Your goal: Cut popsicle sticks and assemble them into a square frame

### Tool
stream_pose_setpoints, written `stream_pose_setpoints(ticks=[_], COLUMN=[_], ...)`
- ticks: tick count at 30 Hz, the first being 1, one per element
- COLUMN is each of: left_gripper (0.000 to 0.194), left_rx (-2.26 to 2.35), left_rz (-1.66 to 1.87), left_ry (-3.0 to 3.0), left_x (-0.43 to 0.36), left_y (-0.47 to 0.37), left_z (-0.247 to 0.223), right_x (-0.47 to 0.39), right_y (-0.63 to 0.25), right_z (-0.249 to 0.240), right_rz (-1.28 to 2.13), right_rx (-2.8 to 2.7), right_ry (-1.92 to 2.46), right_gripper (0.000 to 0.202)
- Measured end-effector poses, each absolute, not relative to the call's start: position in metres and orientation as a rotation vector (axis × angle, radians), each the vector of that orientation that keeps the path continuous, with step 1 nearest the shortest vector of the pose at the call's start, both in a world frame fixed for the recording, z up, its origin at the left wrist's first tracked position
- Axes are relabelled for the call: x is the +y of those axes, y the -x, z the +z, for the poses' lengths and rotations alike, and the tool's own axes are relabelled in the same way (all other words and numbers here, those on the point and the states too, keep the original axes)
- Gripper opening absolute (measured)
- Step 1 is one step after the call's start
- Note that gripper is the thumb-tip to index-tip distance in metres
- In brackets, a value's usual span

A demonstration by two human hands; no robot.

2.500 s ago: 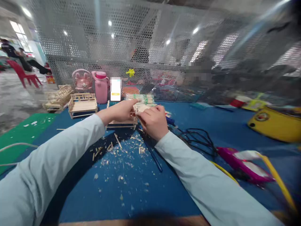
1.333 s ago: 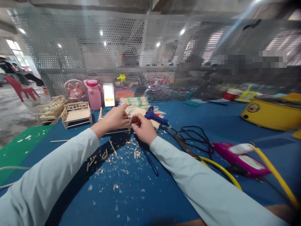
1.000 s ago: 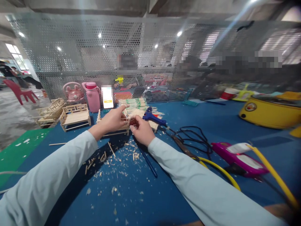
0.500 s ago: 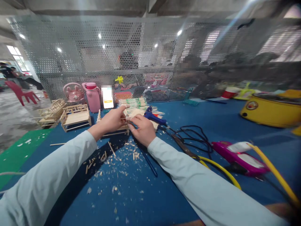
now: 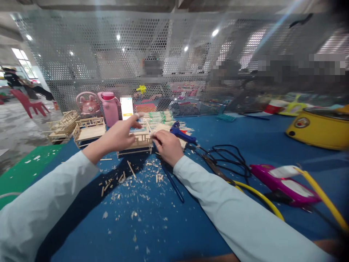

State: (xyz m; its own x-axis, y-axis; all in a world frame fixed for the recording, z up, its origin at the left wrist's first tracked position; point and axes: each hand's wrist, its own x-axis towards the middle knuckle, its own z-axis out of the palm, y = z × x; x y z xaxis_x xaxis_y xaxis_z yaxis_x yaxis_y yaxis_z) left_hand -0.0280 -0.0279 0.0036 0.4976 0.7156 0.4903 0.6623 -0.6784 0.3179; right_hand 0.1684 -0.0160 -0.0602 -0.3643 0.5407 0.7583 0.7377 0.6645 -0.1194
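Observation:
A miniature wooden bench [image 5: 141,140] made of thin sticks stands in front of me on the blue table. My left hand [image 5: 118,134] is over its left side, index finger stretched out and the others loosely bent, with nothing visible in them. At the bench's right end, my right hand [image 5: 169,146] has its thumb and fingers pinched together on the corner. What lies exactly between those fingertips is hidden. Behind the right hand is a blue glue gun [image 5: 182,134]. Bundles of thin sticks [image 5: 158,117] lie beyond the bench.
Finished-looking miniature benches [image 5: 89,131] stand at left, near a pink bottle [image 5: 110,111] and a lit phone [image 5: 127,108]. Stick offcuts [image 5: 107,185] litter the table. To the right are scissors [image 5: 215,167], black cable, a magenta power strip [image 5: 283,185] and a yellow container [image 5: 316,129].
My left hand has moved left, away from the right hand, and its fingers have spread, uncovering more of the bench. The right hand stays at the bench's right end. The view has shifted slightly.

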Motion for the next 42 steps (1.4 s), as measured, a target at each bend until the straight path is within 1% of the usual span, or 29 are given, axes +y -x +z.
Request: stream_pose_setpoints(ticks=[3,5,7,11,16,19,22,26,29,31,34,35,36,37,40,42], left_gripper=[0.055,0.042,0.033,0.027,0.027,0.032,0.032,0.030,0.032,0.029,0.019,0.023,0.033,0.045,0.071,0.079], left_rx=[1.366,1.438,1.477,1.500,1.333,1.182,1.035,1.039,1.054,1.077,1.154,1.189,1.184,1.152,1.107,1.127], left_rz=[1.423,1.598,1.608,1.542,1.484,1.318,1.164,1.147,1.090,1.090,1.317,1.389,1.403,1.332,0.870,0.591], left_ry=[-2.412,-2.264,-2.177,-2.038,-1.948,-1.664,-1.575,-1.564,-1.576,-1.643,-1.853,-1.961,-2.097,-2.236,-2.455,-2.441], left_x=[-0.048,-0.059,-0.067,-0.075,-0.091,-0.105,-0.113,-0.110,-0.107,-0.103,-0.085,-0.075,-0.063,-0.051,-0.016,-0.001], left_y=[0.049,0.059,0.065,0.062,0.046,0.032,0.023,0.022,0.023,0.022,0.021,0.021,0.021,0.021,0.019,0.015], left_z=[-0.011,-0.032,-0.054,-0.078,-0.075,-0.071,-0.071,-0.074,-0.074,-0.070,-0.049,-0.039,-0.029,-0.019,0.004,0.010], right_x=[-0.016,-0.016,-0.017,-0.019,-0.035,-0.057,-0.076,-0.084,-0.080,-0.073,-0.053,-0.045,-0.037,-0.030,-0.016,-0.014], right_y=[-0.168,-0.166,-0.165,-0.169,-0.178,-0.169,-0.155,-0.141,-0.141,-0.145,-0.154,-0.157,-0.160,-0.162,-0.164,-0.163], right_z=[-0.060,-0.061,-0.062,-0.056,-0.037,-0.032,-0.039,-0.053,-0.057,-0.058,-0.056,-0.055,-0.055,-0.055,-0.059,-0.062], right_rz=[-0.330,-0.341,-0.355,-0.322,-0.196,-0.096,0.104,0.303,0.256,0.171,0.075,0.063,0.060,0.066,0.111,0.133], right_rx=[-2.059,-2.048,-2.034,-1.941,-1.750,-1.972,-2.147,-2.149,-2.171,-2.155,-1.973,-1.880,-1.796,-1.732,-1.685,-1.712], right_ry=[0.984,0.983,0.986,0.984,1.032,0.853,0.685,0.658,0.657,0.685,0.784,0.825,0.858,0.882,0.897,0.884], right_gripper=[0.012,0.012,0.012,0.012,0.009,0.009,0.010,0.009,0.009,0.011,0.011,0.010,0.010,0.009,0.008,0.008])
